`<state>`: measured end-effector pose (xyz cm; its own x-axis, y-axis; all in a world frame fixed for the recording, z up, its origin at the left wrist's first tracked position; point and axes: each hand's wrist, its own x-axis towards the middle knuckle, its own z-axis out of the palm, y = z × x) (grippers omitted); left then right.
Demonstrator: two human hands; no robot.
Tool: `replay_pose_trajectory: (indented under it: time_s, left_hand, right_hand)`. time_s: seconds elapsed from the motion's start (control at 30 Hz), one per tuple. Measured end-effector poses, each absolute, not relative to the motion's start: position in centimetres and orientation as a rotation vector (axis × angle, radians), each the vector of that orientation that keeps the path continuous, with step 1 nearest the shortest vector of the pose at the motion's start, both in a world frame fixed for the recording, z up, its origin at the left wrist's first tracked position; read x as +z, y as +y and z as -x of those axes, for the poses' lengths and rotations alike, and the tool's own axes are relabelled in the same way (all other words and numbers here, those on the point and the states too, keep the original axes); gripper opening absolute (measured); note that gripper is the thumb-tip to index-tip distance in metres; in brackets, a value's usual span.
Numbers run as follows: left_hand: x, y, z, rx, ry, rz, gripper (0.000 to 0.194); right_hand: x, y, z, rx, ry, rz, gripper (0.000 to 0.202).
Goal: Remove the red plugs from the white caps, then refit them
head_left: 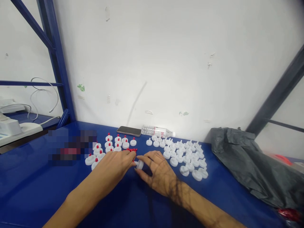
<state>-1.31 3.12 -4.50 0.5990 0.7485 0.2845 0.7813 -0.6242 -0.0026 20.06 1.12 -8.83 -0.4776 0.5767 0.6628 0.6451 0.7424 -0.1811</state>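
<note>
Seemingly for steadiness, the half-open right hand (158,173) pinches a round white plastic cap (140,164); the nearly closed left hand (118,163) grips its small red tip (133,162).

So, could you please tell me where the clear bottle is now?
In the head view, the clear bottle lies on its side near the wall, just right of the phone.

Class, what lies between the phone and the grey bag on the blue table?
In the head view: a plastic bottle beside the phone, then white caps nearer the grey bag.
</note>
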Motion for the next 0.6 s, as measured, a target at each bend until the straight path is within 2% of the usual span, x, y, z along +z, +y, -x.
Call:
replay_pose_trajectory:
  time_s: [0.1,0.23,0.43,0.6]
  left_hand:
    - [-4.2,2.9,1.2,-0.388,-1.33,2.648,0.02]
    - [-4.5,2.7,1.2,-0.562,-1.182,2.675,0.029]
    - [-5.5,2.6,1.0,-0.682,-0.996,2.637,0.024]
    - [-5.6,2.6,1.0,-0.732,-0.989,2.668,0.024]
  right_hand:
    - [-8.4,1.0,-20.1,0.133,-2.131,0.96,0.034]
    - [-7.6,0.7,-19.8,0.553,-1.954,0.95,0.037]
    - [-7.2,0.7,-19.1,1.397,-1.419,0.792,0.048]
    - [-7.5,1.0,-19.1,1.529,-1.337,0.687,0.052]
